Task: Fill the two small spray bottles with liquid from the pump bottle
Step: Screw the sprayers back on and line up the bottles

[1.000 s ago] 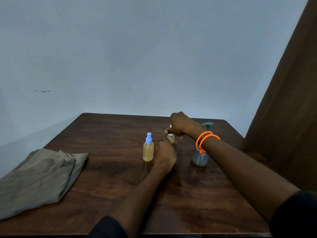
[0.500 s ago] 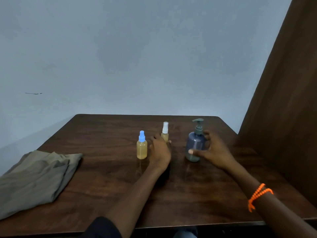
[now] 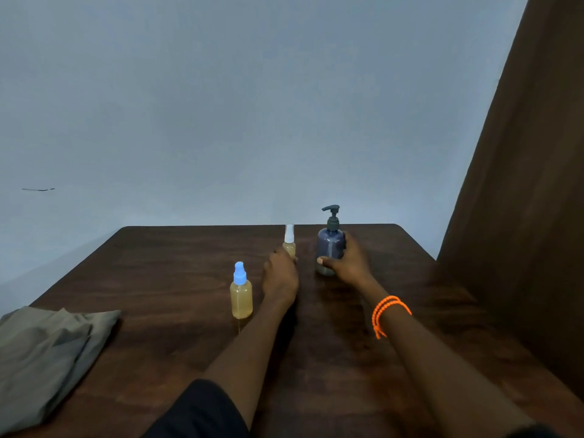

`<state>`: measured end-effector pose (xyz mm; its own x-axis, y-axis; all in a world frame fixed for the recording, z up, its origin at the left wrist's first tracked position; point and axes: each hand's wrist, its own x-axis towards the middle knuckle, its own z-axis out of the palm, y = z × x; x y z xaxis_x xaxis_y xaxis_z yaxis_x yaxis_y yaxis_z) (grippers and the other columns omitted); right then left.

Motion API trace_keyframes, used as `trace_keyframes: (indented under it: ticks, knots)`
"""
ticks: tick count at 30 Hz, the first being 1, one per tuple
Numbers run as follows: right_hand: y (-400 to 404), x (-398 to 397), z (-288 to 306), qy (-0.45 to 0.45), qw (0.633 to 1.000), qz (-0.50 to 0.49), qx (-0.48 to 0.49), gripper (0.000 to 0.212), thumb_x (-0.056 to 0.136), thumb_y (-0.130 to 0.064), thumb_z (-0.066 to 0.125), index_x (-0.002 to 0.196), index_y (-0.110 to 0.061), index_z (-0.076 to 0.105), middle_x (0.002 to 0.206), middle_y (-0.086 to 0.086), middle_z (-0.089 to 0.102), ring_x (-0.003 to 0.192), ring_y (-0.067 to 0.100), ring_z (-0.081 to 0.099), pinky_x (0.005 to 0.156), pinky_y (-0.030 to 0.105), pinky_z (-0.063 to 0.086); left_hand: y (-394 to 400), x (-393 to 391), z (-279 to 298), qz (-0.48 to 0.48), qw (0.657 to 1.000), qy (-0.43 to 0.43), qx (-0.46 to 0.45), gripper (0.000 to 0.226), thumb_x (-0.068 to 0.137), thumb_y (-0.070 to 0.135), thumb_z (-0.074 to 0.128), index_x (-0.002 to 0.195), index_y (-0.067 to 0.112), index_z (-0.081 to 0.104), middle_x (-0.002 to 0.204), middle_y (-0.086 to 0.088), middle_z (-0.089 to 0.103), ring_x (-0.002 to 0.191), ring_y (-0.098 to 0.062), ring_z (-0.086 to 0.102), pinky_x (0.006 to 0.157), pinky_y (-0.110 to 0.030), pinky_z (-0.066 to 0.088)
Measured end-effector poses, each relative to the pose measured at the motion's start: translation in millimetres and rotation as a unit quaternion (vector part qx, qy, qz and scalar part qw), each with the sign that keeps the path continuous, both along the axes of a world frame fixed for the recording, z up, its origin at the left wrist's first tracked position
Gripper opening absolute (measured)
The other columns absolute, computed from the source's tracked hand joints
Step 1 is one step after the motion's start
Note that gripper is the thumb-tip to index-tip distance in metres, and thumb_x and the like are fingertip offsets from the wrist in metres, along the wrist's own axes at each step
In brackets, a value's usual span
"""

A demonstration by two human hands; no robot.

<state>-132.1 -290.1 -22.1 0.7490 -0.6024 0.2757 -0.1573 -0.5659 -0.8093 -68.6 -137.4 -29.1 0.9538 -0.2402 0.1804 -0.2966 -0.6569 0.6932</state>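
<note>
Grip, right hand [image 3: 349, 262]: wrapped round pump bottle [image 3: 330, 248], thumb across its lower front, fingers curled behind; bottle upright on table [image 3: 177, 273].
Grip, left hand [image 3: 279, 278]: at base of white-cap spray bottle [image 3: 289, 245]; fingers reach round its lower part. Looks like a hold, but back of hand hides the contact, so can't tell how firm.
Key relation: white-cap bottle stands just left of pump bottle, near but apart, both at far side of table. Pump spout points left, twd the white-cap bottle.
Long axes: all 3 bottles vertical, caps on.
Other spray bottle: blue-cap spray bottle [image 3: 241, 292] stands nearer the person, just left of the left forearm, untouched.
Nearer hand: left for both spray bottles; right already has the pump bottle.
Fill level: both small bottles show yellowish liquid most of the way up; judge filling is done or nearly so.
Next move, judged: if more liquid is needed, white cap must come off first, then bottle mouth goes under the spout.
Risk: small bottles narrow & tall, easy to tip w/ a forearm sweep.
Outward: folded cloth [image 3: 47, 352] at near left edge, well apart. Orange bracelet [image 3: 387, 312] on right wrist.
</note>
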Motion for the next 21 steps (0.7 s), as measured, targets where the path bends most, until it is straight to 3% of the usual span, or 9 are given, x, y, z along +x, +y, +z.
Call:
trace_keyframes:
  ticks: [4,11,17,19,21]
  knots:
    - [-5.2,31.2,-0.9,-0.011,1.0,-0.025,0.014,0.07,0.061,-0.027,0.091,0.123,-0.021,0.06,0.11,-0.002,0.07,0.099,0.019,0.067,0.086,0.034,0.055,-15.4,28.4,1.6,0.0,1.0,0.003,0.004,0.032,0.102,0.028,0.057,0.124,0.004,0.058,0.123,-0.018,0.062,0.114,-0.034,0.062,0.088,-0.042,0.052]
    - [-12.4,57.5,-4.4,-0.002,0.999,-0.042,0.011,0.067,0.065,-0.03,0.089,0.123,-0.014,0.06,0.119,0.006,0.069,0.109,0.024,0.064,0.091,0.034,0.054,-30.3,50.2,-3.9,0.007,1.0,-0.003,0.005,0.036,0.103,0.03,0.055,0.126,0.002,0.055,0.125,-0.019,0.06,0.118,-0.036,0.06,0.089,-0.044,0.05]
    - [-9.7,51.7,-9.0,-0.003,0.999,-0.042,0.024,0.053,0.064,-0.027,0.09,0.11,-0.014,0.067,0.103,-0.002,0.071,0.094,0.016,0.066,0.079,0.026,0.051,-28.2,46.5,-6.9,0.017,1.0,-0.004,0.009,0.04,0.102,0.034,0.058,0.125,0.002,0.057,0.125,-0.019,0.061,0.117,-0.036,0.06,0.091,-0.043,0.05]
    - [-11.3,48.2,-17.9,0.025,0.999,-0.041,0.025,0.05,0.057,-0.033,0.092,0.099,-0.018,0.069,0.095,-0.004,0.074,0.088,0.015,0.07,0.074,0.027,0.054,-25.9,41.1,-7.2,0.016,1.0,-0.001,-0.003,0.054,0.099,0.037,0.063,0.135,-0.001,0.05,0.13,-0.02,0.059,0.121,-0.037,0.057,0.095,-0.043,0.049]
    - [-17.9,49.4,-31.0,0.049,0.998,-0.033,0.021,0.056,0.049,-0.04,0.091,0.095,-0.02,0.068,0.09,-0.006,0.074,0.085,0.014,0.07,0.073,0.03,0.057,-21.4,32.5,-2.7,0.012,1.0,0.011,-0.019,0.078,0.096,0.036,0.068,0.151,-0.006,0.03,0.14,-0.023,0.053,0.131,-0.039,0.051,0.102,-0.043,0.046]
